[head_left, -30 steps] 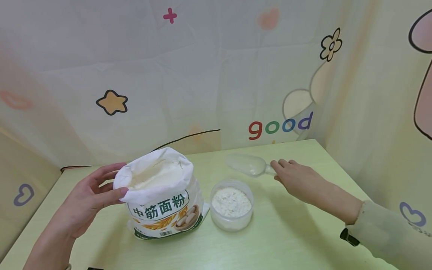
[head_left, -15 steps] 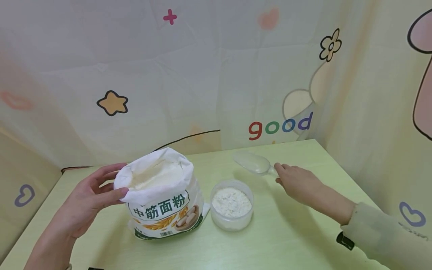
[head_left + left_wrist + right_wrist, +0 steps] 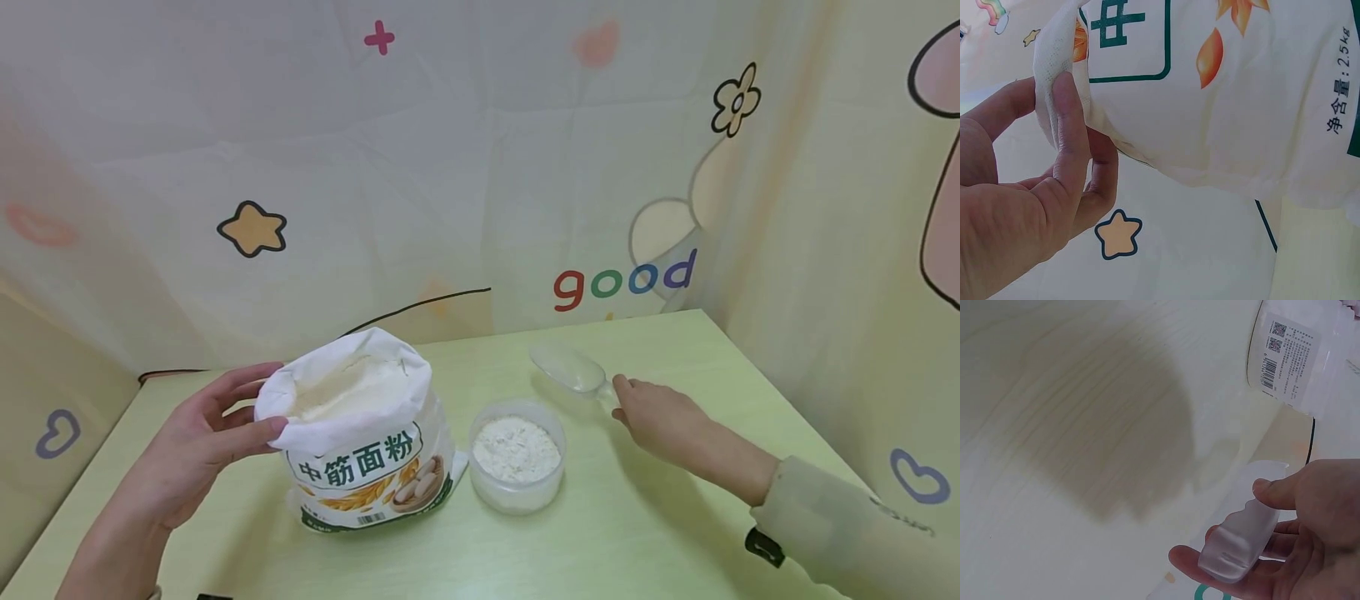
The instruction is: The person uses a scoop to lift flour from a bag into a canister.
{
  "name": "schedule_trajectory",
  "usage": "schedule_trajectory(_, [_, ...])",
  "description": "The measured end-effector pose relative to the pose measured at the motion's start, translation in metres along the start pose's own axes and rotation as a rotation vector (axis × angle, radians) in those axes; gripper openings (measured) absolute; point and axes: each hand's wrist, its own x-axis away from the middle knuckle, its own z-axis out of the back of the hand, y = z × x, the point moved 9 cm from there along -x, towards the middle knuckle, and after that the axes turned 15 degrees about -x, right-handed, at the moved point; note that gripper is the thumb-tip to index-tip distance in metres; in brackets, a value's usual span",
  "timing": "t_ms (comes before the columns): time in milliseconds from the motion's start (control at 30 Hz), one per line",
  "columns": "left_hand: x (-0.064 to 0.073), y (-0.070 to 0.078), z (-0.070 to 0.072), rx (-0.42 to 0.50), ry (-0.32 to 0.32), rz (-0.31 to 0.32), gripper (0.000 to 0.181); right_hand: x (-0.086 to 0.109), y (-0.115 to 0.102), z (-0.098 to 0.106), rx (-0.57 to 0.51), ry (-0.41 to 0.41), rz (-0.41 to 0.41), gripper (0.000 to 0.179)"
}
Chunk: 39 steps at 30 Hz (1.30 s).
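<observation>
An open flour bag, white with green lettering, stands upright with its rim folded outward and flour inside. My left hand pinches that rim at its left side; the left wrist view has the thumb on the folded edge and the bag's printed side. Right of the bag, touching or nearly so, sits a round clear tub with flour in it. My right hand grips the handle of a clear plastic scoop behind and right of the tub. The scoop's bowl points left and looks empty.
A pale yellow-green tabletop bears everything. Printed curtains close off the back and both sides. A small dark object shows at the bottom edge of the head view.
My right hand has moved slightly right and toward me with the scoop, and the scoop's bowl has turned a little. The left hand and the bag have stayed in place.
</observation>
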Motion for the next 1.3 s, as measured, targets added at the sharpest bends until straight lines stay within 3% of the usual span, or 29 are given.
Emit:
schedule_trajectory(1067, [0.000, -0.002, -0.001, 0.023, -0.002, 0.006, 0.055, -0.006, 0.006, -0.024, -0.098, -0.002, -0.089, 0.027])
schedule_trajectory(1300, [0.001, -0.003, -0.001, 0.024, -0.002, 0.013, 0.055, -0.004, 0.005, -0.025, -0.096, 0.044, -0.102, 0.029])
